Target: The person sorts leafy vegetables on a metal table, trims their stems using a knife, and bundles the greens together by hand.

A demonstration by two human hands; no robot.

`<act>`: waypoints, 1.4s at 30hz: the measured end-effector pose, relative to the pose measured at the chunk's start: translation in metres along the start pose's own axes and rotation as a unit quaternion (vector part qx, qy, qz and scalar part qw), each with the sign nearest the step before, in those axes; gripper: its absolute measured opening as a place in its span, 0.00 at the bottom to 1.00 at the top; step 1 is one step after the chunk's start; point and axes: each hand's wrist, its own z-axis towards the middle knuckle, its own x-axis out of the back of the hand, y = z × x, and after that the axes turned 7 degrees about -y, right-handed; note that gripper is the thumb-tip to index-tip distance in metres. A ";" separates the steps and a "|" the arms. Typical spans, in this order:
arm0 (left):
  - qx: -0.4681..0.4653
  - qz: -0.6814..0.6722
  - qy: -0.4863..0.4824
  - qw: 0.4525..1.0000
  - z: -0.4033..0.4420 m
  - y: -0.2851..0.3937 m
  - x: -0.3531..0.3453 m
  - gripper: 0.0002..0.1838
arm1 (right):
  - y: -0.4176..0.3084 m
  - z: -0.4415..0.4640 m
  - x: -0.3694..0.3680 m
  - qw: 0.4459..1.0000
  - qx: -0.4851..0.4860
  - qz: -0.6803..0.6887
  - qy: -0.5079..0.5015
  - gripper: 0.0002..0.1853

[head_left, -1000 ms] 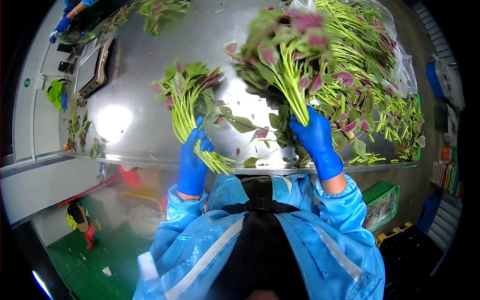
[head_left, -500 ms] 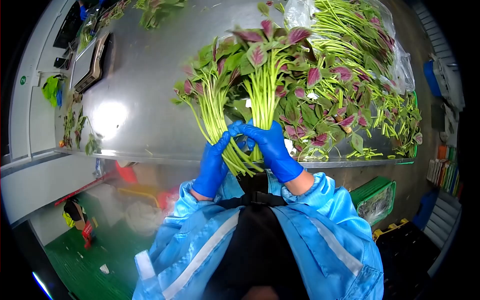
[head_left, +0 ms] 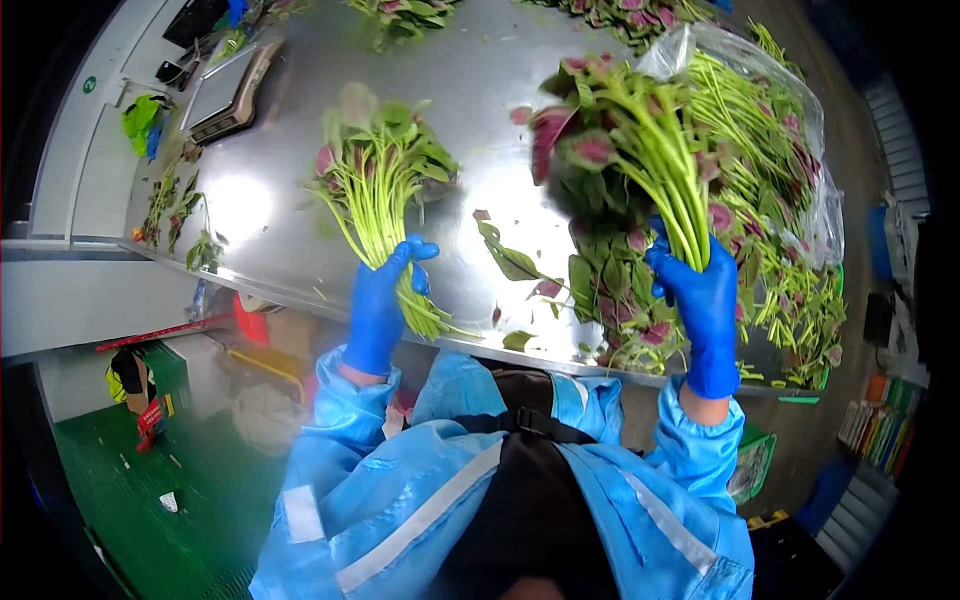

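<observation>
My left hand (head_left: 385, 300), in a blue glove, is closed round the lower stems of a bunch of red amaranth greens (head_left: 375, 200) near the table's front edge. Its leaves point away from me. On the right, my right hand (head_left: 700, 300), gloved too, grips a second amaranth bunch (head_left: 655, 150) by the stems, held up with the leaves tipped to the left. Beneath and behind that bunch lies a heap of loose amaranth (head_left: 620, 290) with green and purple leaves. Several stray leaves (head_left: 510, 260) lie on the metal between the hands.
On the steel table (head_left: 270, 190), a scale (head_left: 235, 90) stands at the far left. A clear plastic bag (head_left: 825, 210) of long amaranth stems lies at the right. More leafy bunches (head_left: 400, 20) are at the back. A green crate (head_left: 755, 465) sits below the right edge.
My hands have moved apart, from side by side at the middle. The left bunch went slightly left; the right bunch moved right and tilted. Bare metal and stray leaves now show between them.
</observation>
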 end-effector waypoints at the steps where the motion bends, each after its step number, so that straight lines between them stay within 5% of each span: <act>1: -0.003 0.019 0.010 1.000 0.000 0.008 -0.008 0.14 | -0.010 -0.003 -0.012 0.998 0.005 0.062 -0.014 0.14; 6: 0.019 0.005 -0.017 1.000 0.009 -0.009 -0.047 0.16 | 0.026 0.019 -0.096 0.972 -0.016 0.178 -0.152 0.12; 10: 0.202 -0.121 -0.050 0.970 0.009 -0.069 -0.049 0.15 | 0.111 0.021 -0.152 0.904 -0.179 0.291 -0.258 0.13; 12: 0.278 -0.228 -0.093 0.928 0.011 -0.106 -0.033 0.15 | 0.119 0.019 -0.147 0.899 -0.217 0.267 -0.270 0.14; 15: 0.245 -0.253 -0.098 0.931 0.006 -0.098 -0.041 0.15 | 0.112 0.013 -0.144 0.917 -0.202 0.216 -0.266 0.16; 19: 0.211 -0.275 -0.118 0.930 0.014 -0.122 -0.031 0.17 | 0.118 0.008 -0.146 0.957 -0.088 0.151 -0.232 0.25; 21: 0.225 -0.329 -0.094 0.912 0.009 -0.122 -0.040 0.20 | 0.119 0.007 -0.142 0.981 -0.029 -0.041 -0.186 0.24; 27: 0.247 -0.397 -0.143 0.872 0.018 -0.139 -0.041 0.25 | 0.135 -0.003 -0.132 0.923 0.149 -0.347 -0.071 0.22; 32: 0.263 -0.227 -0.152 0.925 0.024 -0.137 -0.041 0.25 | 0.112 -0.005 -0.125 0.876 0.218 -0.418 -0.099 0.28; 36: 0.260 -0.218 -0.187 0.922 0.024 -0.128 -0.039 0.25 | 0.122 0.015 -0.110 0.957 0.023 -0.124 -0.262 0.28; 37: 0.263 -0.229 -0.198 0.916 0.022 -0.126 -0.036 0.25 | 0.121 0.021 -0.101 0.929 -0.144 0.153 -0.306 0.24; 38: 0.266 -0.240 -0.209 0.910 0.020 -0.114 -0.042 0.25 | 0.130 0.029 -0.105 0.965 -0.038 0.061 -0.252 0.18; 40: 0.249 -0.211 -0.203 0.923 0.018 -0.099 -0.052 0.25 | 0.131 0.039 -0.109 0.873 -0.235 0.381 -0.195 0.14; 42: 0.231 -0.190 -0.218 0.929 0.017 -0.099 -0.051 0.25 | 0.151 0.049 -0.122 0.885 -0.189 0.385 -0.182 0.15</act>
